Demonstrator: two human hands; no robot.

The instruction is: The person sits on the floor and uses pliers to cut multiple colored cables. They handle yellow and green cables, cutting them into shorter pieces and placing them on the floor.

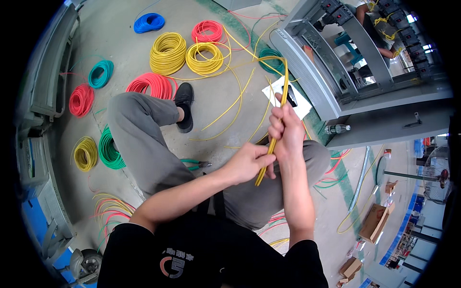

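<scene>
Holding yellow wires (pixel 285 84) over the right leg (pixel 315 157): left grip (pixel 247 164) pinches near the ends, right grip (pixel 291 132) wraps higher up. Keep wires parallel and ends even, without kinking.

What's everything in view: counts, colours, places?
Held wires: several, yellow, centre
Coils: about ten; blue, yellow, red, green; floor
Loose wires: many, mixed colours, floor
Pliers: one, green handles, floor
Cabinet: one, grey, upper right
Paper: one, white, beside cabinet
Bottle: one, clear, beside cabinet
Boxes: at least three, brown, lower right
Fan: one, grey, right edge
Co-worker: one, at cabinet
Metal unit: one, grey, left
Shirt: one, black, bottom
Trousers: one pair, grey, centre
Shoe: one, black, upper centre
Left grip: one, bare, low on wires
Right grip: one, bare, higher
</scene>
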